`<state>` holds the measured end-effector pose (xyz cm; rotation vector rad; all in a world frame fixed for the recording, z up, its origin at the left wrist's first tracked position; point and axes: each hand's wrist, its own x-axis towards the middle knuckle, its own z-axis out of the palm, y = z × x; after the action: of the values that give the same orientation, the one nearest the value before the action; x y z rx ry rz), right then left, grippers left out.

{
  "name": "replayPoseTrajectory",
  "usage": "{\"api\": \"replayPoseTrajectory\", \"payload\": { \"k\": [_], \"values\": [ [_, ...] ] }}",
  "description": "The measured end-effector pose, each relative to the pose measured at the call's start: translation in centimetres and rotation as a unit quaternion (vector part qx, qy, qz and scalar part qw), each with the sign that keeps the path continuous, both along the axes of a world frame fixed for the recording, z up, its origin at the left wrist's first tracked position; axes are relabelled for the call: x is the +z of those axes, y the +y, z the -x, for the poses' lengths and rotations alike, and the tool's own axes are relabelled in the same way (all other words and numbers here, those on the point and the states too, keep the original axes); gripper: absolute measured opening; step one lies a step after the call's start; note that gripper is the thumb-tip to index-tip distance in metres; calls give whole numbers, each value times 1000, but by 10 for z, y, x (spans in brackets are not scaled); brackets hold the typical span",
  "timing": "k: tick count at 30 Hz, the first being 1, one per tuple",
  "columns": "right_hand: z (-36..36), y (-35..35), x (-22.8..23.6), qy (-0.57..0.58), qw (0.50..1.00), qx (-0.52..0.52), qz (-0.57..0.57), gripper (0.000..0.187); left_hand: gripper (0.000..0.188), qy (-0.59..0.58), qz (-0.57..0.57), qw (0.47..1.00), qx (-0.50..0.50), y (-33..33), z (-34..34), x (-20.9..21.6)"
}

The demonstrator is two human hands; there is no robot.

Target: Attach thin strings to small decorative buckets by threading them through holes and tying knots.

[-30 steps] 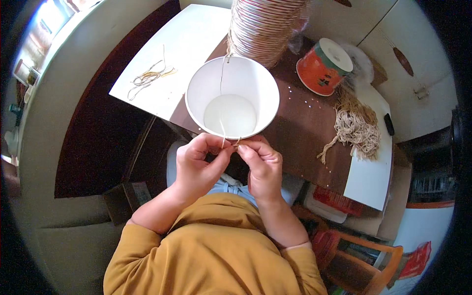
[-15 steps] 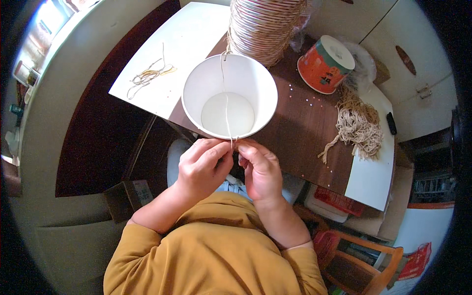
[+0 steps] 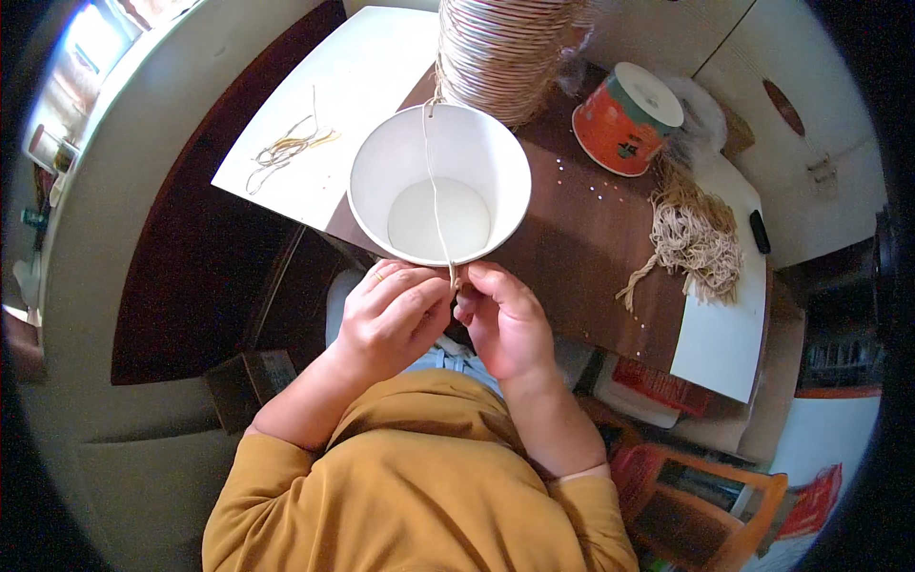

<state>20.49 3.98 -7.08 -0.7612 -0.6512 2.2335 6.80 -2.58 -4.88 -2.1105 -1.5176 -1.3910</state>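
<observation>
A white paper bucket [image 3: 505, 181], open at the top, stands tilted toward me at the table's front edge. A thin cream string [image 3: 434, 181] runs from a hole in its far rim, across the mouth, to the near rim. There my left hand [image 3: 389, 310] is closed on the string, fingertips pinched against the bucket's outside. My right hand [image 3: 510, 315] is beside it, fingers curled in at the knotted part of the string, its thumb near the rim. The fingertips partly hide the knot.
Behind the bucket rises a tall stack of nested buckets [image 3: 505, 57]. To the right stand an orange and green bucket [image 3: 624, 124], upside down, and a heap of cream strings [image 3: 696, 243]. Loose strings [image 3: 291, 148] lie on the white board at left. A wooden chair [image 3: 734, 534] is at lower right.
The bucket and both hands have shifted slightly in view. My right fingers have come a little away from the near rim knot, with the thumb now higher and more apart.
</observation>
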Motion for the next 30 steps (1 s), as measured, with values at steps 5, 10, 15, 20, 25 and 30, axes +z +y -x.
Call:
{"api": "replayPoseTrajectory", "payload": {
  "k": [5, 10, 15, 20, 25, 30],
  "values": [
    [-8, 8, 3, -33, 997, 18, -71, 18, 25, -69, 18, 997, -3, -2, 1, -1],
    [-5, 7, 7, -61, 990, 57, -111, 21, 23, -74, 40, 996, -2, -2, 1, 5],
    [4, 4, 3, -8, 994, 62, -90, 17, 19, -86, 52, 995, 21, -4, 2, 8],
    [1, 6, -8, 13, 997, 69, -31, 17, 18, -91, 88, 991, 36, -10, 4, 5],
    [2, 9, -6, -75, 988, 55, -125, 15, 15, -153, 150, 976, 51, -14, 4, 13],
    [14, 3, -17, -229, 884, -63, -403, 15, 10, -208, 224, 952, -12, -14, 9, 16]
  ]
}}
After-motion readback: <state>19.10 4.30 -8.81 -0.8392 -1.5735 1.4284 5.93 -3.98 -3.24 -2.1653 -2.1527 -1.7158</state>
